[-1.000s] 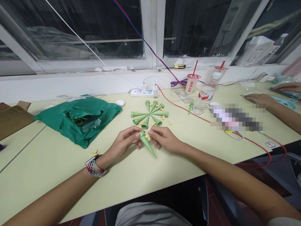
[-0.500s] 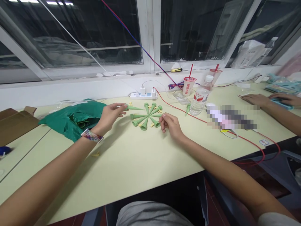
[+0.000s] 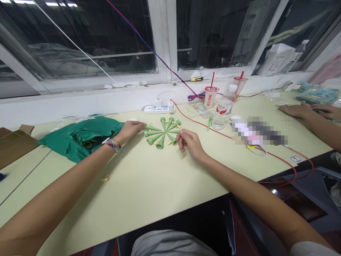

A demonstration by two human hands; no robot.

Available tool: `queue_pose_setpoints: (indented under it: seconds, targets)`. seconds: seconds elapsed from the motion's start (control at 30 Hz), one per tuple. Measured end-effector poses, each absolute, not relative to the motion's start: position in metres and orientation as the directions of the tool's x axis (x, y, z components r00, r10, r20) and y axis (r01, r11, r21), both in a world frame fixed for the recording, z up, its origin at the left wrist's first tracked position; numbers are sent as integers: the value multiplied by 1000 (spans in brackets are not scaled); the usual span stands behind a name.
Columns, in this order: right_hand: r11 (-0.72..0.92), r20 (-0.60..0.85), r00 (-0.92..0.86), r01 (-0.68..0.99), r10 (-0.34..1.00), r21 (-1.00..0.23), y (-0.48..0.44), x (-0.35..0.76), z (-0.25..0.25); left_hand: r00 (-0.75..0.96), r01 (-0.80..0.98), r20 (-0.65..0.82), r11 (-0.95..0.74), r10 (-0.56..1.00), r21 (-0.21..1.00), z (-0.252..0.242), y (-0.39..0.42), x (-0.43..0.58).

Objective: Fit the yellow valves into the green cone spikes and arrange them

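Several green plant watering spikes (image 3: pixel 160 144) lie in a ring on the table, tips meeting in the middle, with small yellow valves on their sides. My left hand (image 3: pixel 132 129) is closed at the left of the ring, its fingertips on the wide end of one green spike (image 3: pixel 152 127). On the right side, my right hand (image 3: pixel 190 143) is closed, thumb and finger pinching a spike (image 3: pixel 173 132) whose wide end they hide. A loose yellow valve (image 3: pixel 106 178) lies near my left forearm. Another green spike (image 3: pixel 210 123) stands apart beside the bottle.
A torn green bag (image 3: pixel 69 137) and a cardboard box (image 3: pixel 16 147) are at the left. A power strip (image 3: pixel 160 109), paper cup (image 3: pixel 210 97) and water bottle (image 3: pixel 222 112) line the back. A red cable (image 3: pixel 282 163) crosses the right side, near another person's hands (image 3: pixel 295 110).
My left hand has lowered its spike toward the gap in the ring's upper left. My right hand stays at the ring's right side. The view has shifted slightly.
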State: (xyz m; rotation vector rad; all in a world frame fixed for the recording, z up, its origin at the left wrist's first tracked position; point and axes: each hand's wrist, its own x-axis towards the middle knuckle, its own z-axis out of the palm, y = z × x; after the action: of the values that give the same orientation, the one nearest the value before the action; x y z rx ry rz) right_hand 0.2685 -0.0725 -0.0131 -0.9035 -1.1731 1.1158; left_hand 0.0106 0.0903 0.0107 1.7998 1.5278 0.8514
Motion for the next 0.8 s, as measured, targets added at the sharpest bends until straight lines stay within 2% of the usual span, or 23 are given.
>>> queue_pose_setpoints:
  seconds: [0.4,0.8]
  targets:
    - [233,232,28,-193,972,-953,-72,269,-13,107,525,43,-93,993,846,8,88,19]
    - [302,249,232,-231,940,-925,-63,284,-10,142,609,38,-118,989,785,5,88,15]
